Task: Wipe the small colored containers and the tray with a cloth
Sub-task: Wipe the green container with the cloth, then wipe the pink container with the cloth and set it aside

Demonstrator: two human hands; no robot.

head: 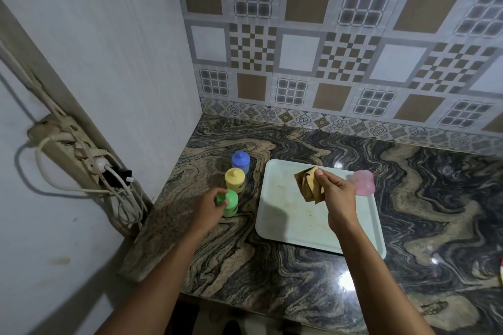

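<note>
Curling the fingers of my left hand (209,207) round the green pot (231,202), left of the tray (285,226), I pinch the cloth (309,185) over the tray with my right hand (339,193). Yanking the green pot up could knock over the yellow pot (234,179) just beyond it.

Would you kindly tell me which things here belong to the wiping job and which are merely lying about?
Job: cloth, tray, green container, yellow container, blue container, pink container.
Lying about: power strip and cables by the wall.
</note>
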